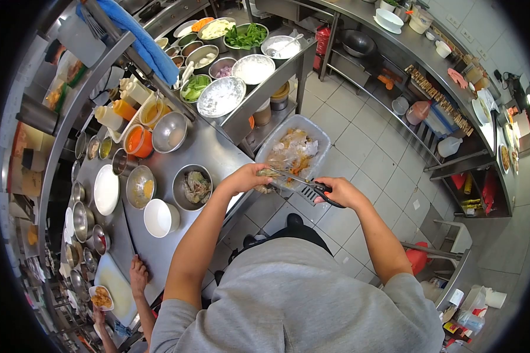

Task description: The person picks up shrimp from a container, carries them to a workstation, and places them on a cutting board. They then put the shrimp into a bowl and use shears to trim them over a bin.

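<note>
Shrimp (267, 172), seemingly, pinched in your left hand (245, 178) | rightward, your right hand (343, 192) grips scissors (320, 189), tips angled left toward it

1 pair of kitchen scissors (319, 189), with slim silver metal blades and black looped handles, is gripped by the handles in the right hand (343, 193). The scissors lie slantwise, tips pointing left and slightly away from the wearer. At the tips, the left hand (244, 178) pinches 1 small, greyish-brown raw prawn (267, 173), partly hidden by the fingers. Whether the blades touch it is too small to tell. Both things are held in the air by the near end of a scrap-filled grey plastic bin (328, 143).
</note>
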Demonstrator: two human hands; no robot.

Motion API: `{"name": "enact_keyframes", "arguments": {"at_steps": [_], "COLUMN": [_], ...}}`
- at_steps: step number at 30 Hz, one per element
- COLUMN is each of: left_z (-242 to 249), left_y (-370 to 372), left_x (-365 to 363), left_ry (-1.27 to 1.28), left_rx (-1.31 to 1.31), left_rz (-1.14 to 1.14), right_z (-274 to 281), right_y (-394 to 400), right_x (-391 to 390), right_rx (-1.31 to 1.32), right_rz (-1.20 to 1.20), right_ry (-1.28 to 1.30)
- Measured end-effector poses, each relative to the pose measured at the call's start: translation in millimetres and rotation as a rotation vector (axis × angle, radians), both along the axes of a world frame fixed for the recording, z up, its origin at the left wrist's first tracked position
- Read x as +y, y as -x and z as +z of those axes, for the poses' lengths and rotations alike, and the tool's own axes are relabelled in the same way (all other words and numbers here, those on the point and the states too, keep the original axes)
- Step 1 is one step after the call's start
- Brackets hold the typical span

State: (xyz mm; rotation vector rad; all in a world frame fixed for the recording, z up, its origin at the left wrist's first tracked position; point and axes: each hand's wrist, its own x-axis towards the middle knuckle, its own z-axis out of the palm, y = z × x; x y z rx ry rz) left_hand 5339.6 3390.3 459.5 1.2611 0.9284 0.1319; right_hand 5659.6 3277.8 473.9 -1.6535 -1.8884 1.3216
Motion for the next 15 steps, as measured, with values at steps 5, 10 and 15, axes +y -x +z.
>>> {"name": "enact_keyframes", "arguments": {"at_steps": [5,10,15], "left_z": [-5.5,-19.7,-12.7], "left_y": [-1.6,-4.8,-6.7], "left_x": [-1.4,-3.2,-10.1], "left_ry": [0.016,0.116,0.138], "left_rx": [0.021,0.122,0.15], "left_rz": [-0.034,-0.005,0.039], "right_z": [-28.1,-43.2,-52.3], "right_y": [-4.4,0.5,-2.2], "right_x": [-8.3,-23.0,-32.3], "right_rx": [0.075,0.208,0.229], "right_rz": [-0.034,-0.148,-0.208], "right_ry": [0.154,0.225,0.268]}}
